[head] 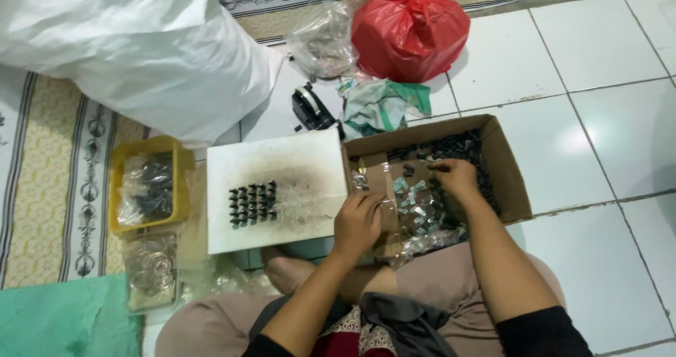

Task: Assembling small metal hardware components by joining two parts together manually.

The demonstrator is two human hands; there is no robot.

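Note:
I sit on a tiled floor with a cardboard box [508, 165] in front of my knees. It holds several small black parts [451, 146] and small pale green pieces [412, 201]. My right hand [456, 179] reaches into the box, fingers curled over the black parts; whether it grips one is hidden. My left hand [358, 222] rests at the box's near left edge, fingers bent on clear plastic there. Left of the box lies a white board [282, 160] smudged dark, with a neat block of small black parts [253, 203] set in rows.
A yellow tray [120, 161] with bagged dark parts stands left of the board, a clear bag of metal rings [151, 269] below it. Behind are a large white sack [134, 40], a red plastic bag [408, 29], a clear bag [322, 40], a black tape dispenser [311, 108], and a crumpled cloth [384, 105].

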